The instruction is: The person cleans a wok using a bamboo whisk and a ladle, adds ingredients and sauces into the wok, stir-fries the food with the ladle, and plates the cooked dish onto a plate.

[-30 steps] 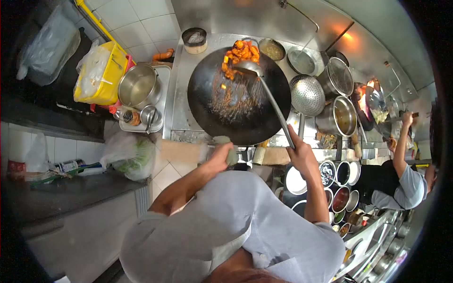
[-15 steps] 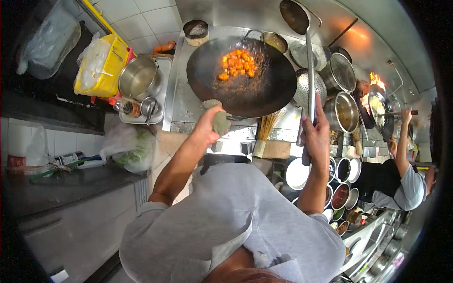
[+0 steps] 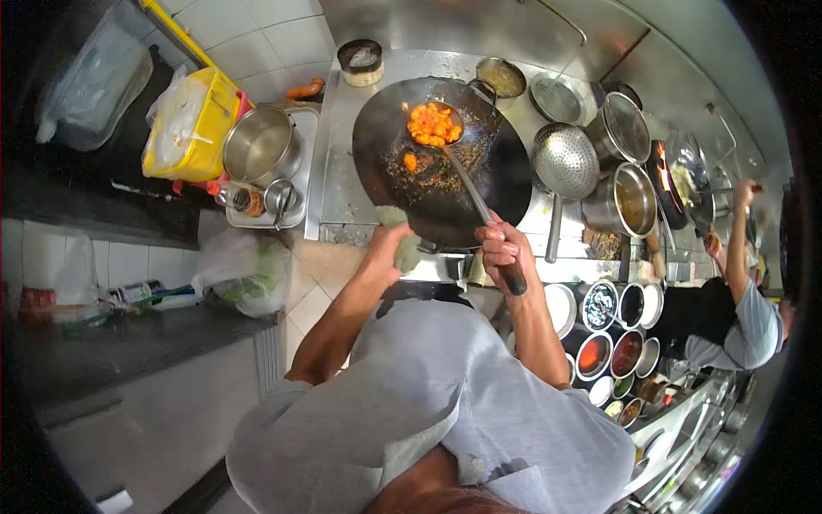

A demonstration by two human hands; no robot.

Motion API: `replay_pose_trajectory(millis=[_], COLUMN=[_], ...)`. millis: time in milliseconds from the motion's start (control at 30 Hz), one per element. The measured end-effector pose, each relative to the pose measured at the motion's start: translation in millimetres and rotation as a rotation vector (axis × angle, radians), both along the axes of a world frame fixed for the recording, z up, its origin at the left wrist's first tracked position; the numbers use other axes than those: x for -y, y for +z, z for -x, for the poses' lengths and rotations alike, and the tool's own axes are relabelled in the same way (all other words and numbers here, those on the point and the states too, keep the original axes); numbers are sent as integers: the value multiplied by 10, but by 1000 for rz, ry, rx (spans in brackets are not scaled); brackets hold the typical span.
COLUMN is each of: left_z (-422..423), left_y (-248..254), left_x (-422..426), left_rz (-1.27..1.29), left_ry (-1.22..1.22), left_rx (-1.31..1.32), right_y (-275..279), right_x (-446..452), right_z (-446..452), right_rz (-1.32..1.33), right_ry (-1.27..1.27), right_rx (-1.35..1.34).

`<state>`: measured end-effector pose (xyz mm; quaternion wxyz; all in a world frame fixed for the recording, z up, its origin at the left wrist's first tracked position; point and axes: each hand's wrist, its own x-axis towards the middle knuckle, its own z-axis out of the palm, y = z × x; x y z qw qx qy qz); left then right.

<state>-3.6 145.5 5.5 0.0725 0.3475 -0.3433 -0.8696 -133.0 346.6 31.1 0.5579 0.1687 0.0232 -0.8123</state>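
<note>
My left hand [image 3: 390,246] is closed round a grey-green cloth [image 3: 406,240] at the near left rim of a large black wok [image 3: 385,184]. My right hand [image 3: 505,248] grips the handle of a long metal ladle [image 3: 467,182], which slants up and left into the wok. The ladle's bowl is full of orange-red food pieces [image 3: 434,124]. One or two more pieces lie in the wok below the bowl, among dark oily bits spread over the metal.
A perforated strainer [image 3: 565,160] and a steel pot [image 3: 631,199] stand right of the wok. Sauce bowls [image 3: 593,355] are at the lower right. A yellow basket [image 3: 190,124] and a steel pot [image 3: 261,146] are at the left. A co-worker [image 3: 745,317] handles another wok at far right.
The ladle has come down from its raised position right of the wok, and food now fills its bowl. My right hand has moved left. The wok, tilted before, now sits lower toward me.
</note>
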Motion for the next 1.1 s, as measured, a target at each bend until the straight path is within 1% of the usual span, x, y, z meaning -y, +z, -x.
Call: replay_pose_trajectory(millis=[33,67,100,167,200,267,300,333,400,467,500,533,567,633,700,733,800,867,933,967,1000,1033,1067,1100], left_z=[-59,-141,-223,-287,-332,-413,-484,-598,-741,-870,-938,-879,-842,-864,-900,-724,-649,-756,-832,-365,-142,-23,15,32], left_y=[-8,-206,-229,-230,-146,-172,-210,18,-163,-158,28,-18,107,469,588,929,1000,1150,1560,1545,1432,1377,1276,1294], left_x=[25,110,162,273,294,422,403,305,309,135,51,-34,-277,-791,-1265,-411,-427,-375,-497,-718,-710,-727,-696,-670], left_rz=[-55,-82,-85,-54,-8,-1,-2,102,125,149,173,252,260,250,271,240,207,200,202,175,160,150,116,93], left_ry=[25,-33,-68,-164,-192,-284,-325,-329,-515,-599,-668,-758,-906,-955,-1156,-1174,-1317,-1395,-1461,-1496,-1565,-1580,-1617,-1654], left_rx=[25,40,46,30,17,9,6,5,-34,-41,-24,-12,-9,0,17,-16,-29,-35,-26,17,52,67,32,18], right_y=[4,28,104,194,234,401,391,367,240,273,292,344,413,583,610,1065,1273,1422,1703,1768,1856,1962,1947,2031], right_x=[-21,-80,-121,-205,-261,-317,-383,-468,-723,-931,-983,-1114,-1242,-1455,-1577,-663,-311,34,318,284,426,518,667,804], right_z=[-51,-146,-269,-525,-697,-1092,-1320,-1589,-2191,-2769,-3026,-3265,-3505,-4011,-4504,-4399,-4643,-4966,-5132,-4701,-4573,-4515,-4551,-4578], right_rz=[0,-48,-97,-130,-182,-317,-311,-253,-172,-232,-283,-281,-283,-384,-398,-442,-592,-592,-583,-605,-644,-677,-730,-740], right_ry=[-21,-38,-60,-135,-162,-233,-313,-340,-428,-537,-593,-667,-738,-888,-1065,-1081,-1222,-1363,-1519,-1537,-1611,-1678,-1713,-1720], right_rx=[5,-5,-16,-27,-34,-86,-80,-99,-150,-196,-207,-223,-239,-210,-182,-211,-176,-152,-74,-27,44,116,74,71])
